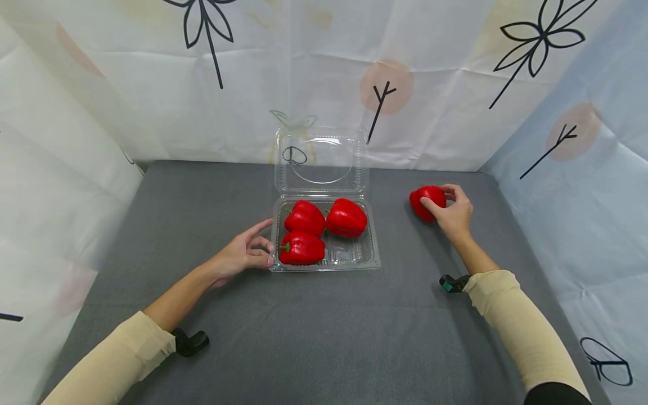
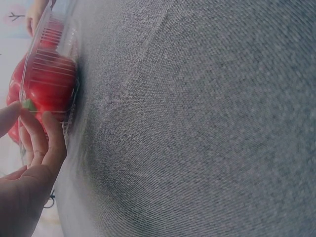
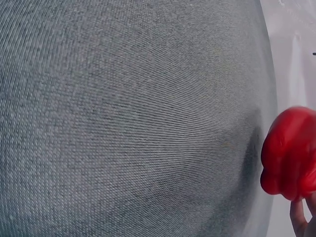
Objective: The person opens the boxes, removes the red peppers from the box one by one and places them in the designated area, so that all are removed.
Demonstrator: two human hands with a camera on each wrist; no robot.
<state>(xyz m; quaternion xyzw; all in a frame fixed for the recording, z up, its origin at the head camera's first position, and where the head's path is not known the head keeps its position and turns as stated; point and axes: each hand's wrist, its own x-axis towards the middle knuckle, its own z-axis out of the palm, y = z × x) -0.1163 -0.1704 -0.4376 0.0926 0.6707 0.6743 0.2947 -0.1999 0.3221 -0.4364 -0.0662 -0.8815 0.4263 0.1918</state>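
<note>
Printed cloth [image 1: 314,84] is hanging behind an open clear clamshell [image 1: 354,257] holding three red bell peppers [image 1: 304,249], stems pointing left, long axes crosswise. Rightward, the right hand [image 1: 457,216] is pinching a fourth bell pepper [image 1: 423,203], stem direction unclear; the left hand [image 1: 242,254], fingers relaxed, is touching the clamshell.

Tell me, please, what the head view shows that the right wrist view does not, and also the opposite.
Only the head view shows the clear plastic hinged container with its raised lid, three glossy red bell peppers inside it, and the left hand at its left side.

Only the right wrist view shows, from close up, the lobed edge of a fourth red bell pepper and the fine weave of the gray woven cloth.

Both views show that fourth pepper, fingers of the right hand on it, and the cloth.
</note>
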